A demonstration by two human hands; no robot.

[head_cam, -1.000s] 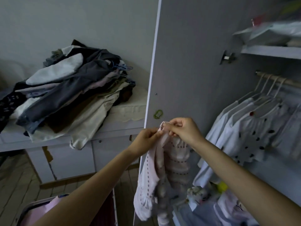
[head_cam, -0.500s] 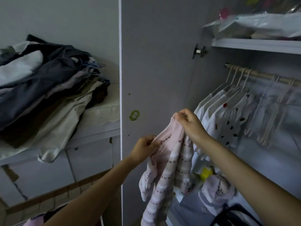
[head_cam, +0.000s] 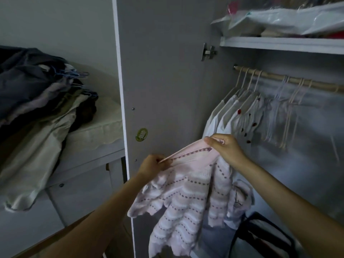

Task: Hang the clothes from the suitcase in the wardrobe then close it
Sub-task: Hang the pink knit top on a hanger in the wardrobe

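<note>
Pink knit top [head_cam: 186,194] hangs in front of the open wardrobe door [head_cam: 163,90], stretched by its top edge between both hands. Left hand [head_cam: 152,165] pinches one end low, right hand [head_cam: 226,148] pinches the other end higher, hands apart, fabric taut between them. No hanger visible in the top. Rod [head_cam: 290,81] sits up right, with white shirts [head_cam: 232,116] at its left end and empty hangers [head_cam: 290,108] beside them. Likely step: spread the neckline, then fit a hanger. Keep the edge taut and level, find the shoulders, take an empty hanger one-handed without dropping the knit. Unrelated clothes pile [head_cam: 37,101] at left.
</note>
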